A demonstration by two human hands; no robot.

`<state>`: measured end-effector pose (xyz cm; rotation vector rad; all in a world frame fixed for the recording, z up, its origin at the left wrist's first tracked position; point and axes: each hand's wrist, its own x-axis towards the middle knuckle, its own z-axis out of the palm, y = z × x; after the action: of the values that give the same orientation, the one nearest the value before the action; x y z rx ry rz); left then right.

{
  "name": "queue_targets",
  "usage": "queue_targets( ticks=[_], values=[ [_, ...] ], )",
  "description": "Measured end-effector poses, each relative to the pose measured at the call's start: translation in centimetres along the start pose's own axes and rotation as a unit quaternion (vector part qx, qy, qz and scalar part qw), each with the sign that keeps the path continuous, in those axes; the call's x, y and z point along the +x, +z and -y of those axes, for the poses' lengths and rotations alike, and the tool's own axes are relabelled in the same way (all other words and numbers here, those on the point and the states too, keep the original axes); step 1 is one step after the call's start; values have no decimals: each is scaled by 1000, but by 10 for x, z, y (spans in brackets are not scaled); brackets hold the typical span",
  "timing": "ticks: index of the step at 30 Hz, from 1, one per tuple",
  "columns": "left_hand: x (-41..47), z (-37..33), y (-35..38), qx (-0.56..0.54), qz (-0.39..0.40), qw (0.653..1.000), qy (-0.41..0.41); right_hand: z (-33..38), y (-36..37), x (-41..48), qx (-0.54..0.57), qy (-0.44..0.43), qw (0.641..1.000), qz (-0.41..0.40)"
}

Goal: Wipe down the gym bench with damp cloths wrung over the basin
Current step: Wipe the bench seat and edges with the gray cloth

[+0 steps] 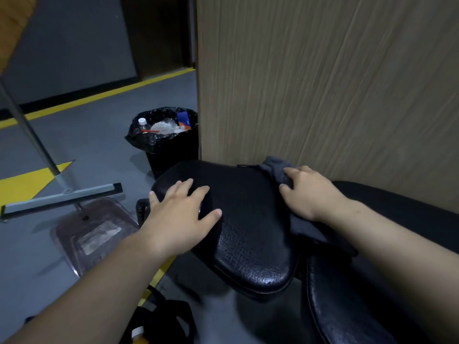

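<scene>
Right hand (310, 192) has its fingers curled over a bunched grey cloth (274, 167), grasping it and pressing it against the far right edge of the black bench pad (248, 227). The rest of the cloth trails back under the wrist toward five o'clock, where it darkens and is hard to tell from the upholstery. Left hand (181, 214) is released, lying flat with fingers spread on the pad's nine o'clock side, the thumb pointing to three o'clock.

The pad's textured surface shines at its near end, at six o'clock. A second black pad (347, 309) lies just beside it at four o'clock and is cut off by the lower edge. The bench frame beneath is lost in shadow. A wood-grain panel (323, 83) stands right behind the pad at twelve o'clock and hides whatever is beyond it.

At eleven o'clock from the pad, against the panel's corner, stands a black bin (171, 155) with a black liner. In it are a bottle with a white cap, crumpled clear plastic, something thin and red, and a blue carton (its print is too small to read).

At nine o'clock a clear plastic basin (96, 234) sits on the grey floor. Whether it holds water I cannot tell. A long-handled squeegee (62, 197) crosses its far rim, the handle running off at ten o'clock. A dark bag (161, 319) at seven o'clock is partly covered by the left forearm.
</scene>
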<state>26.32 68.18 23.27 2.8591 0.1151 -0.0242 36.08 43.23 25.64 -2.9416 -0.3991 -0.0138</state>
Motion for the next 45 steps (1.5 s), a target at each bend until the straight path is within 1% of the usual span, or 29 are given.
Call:
queue_targets(
  ticks=[4,7,10,13,20,24,27,29,31,33,35,36,40,43,45],
  values=[
    [-1,2,1,-7,-6,1000,7,-7,-7,33,35,-17,999,32],
    [0,8,3,-13,-11,1000,11,4,-12,57,55,-44,997,43],
    [2,12,2,-14,-15,1000,15,28,-11,75,63,-85,993,46],
    [4,14,2,-10,-23,1000,15,56,-3,91,48,-133,988,66],
    [5,32,0,-6,-31,999,-13,109,10,121,65,-208,970,105],
    [5,50,-3,-21,-65,998,-14,140,19,133,48,-264,958,102],
    [5,67,-5,-38,-121,992,-28,171,25,133,10,-320,942,102],
    [5,78,-6,-44,-148,987,-48,190,29,130,-1,-341,933,112],
    [3,84,-7,-44,-158,985,-61,202,30,126,23,-330,932,148],
    [1,87,-8,-56,-160,983,-75,209,27,123,108,-287,930,203],
    [1,89,-10,-74,-162,980,-85,206,21,126,175,-262,918,242],
    [1,90,-10,-77,-161,980,-90,202,17,129,183,-262,913,255],
    [0,91,-13,-80,-146,980,-108,185,8,140,149,-294,886,327],
    [0,93,-14,-76,-149,979,-117,181,7,144,138,-299,884,333],
    [0,93,-15,-75,-149,978,-122,178,7,146,156,-307,871,351]
  ],
)
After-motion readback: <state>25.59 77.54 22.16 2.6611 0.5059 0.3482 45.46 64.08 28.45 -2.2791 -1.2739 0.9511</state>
